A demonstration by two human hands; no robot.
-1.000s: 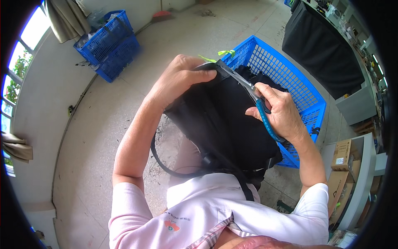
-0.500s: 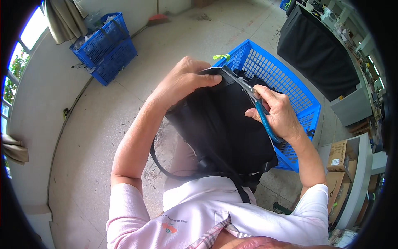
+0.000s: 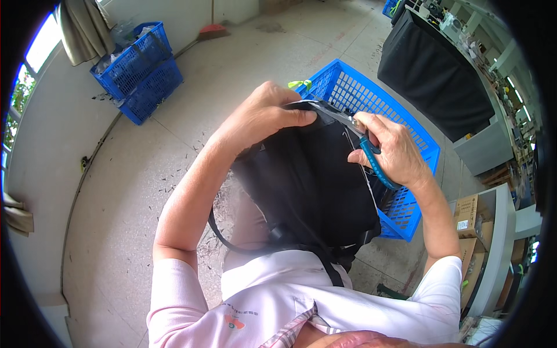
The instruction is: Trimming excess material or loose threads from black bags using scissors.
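Observation:
A black fabric bag (image 3: 301,180) with straps lies over my lap, its upper edge raised. My left hand (image 3: 270,113) pinches that upper edge between thumb and fingers. My right hand (image 3: 394,151) is closed round the teal handles of a pair of scissors (image 3: 371,158). The scissor blades point up and left along the bag's edge, close to my left fingertips. Whether the blades are fully together is hard to make out. A pale strip of edging runs down the bag's right side.
Just beyond the bag stands a blue plastic basket (image 3: 432,152) with dark items inside. Two stacked blue crates (image 3: 152,87) are by the left wall, near a red broom (image 3: 213,32). To the right are a black-draped bench (image 3: 435,75) and a shelf with cardboard boxes (image 3: 469,217). Dark scraps litter the floor.
The scissors have tilted flatter, with their blades now nearer my left thumb. Pale edging on the bag's right side shows more. The whole view has shifted slightly.

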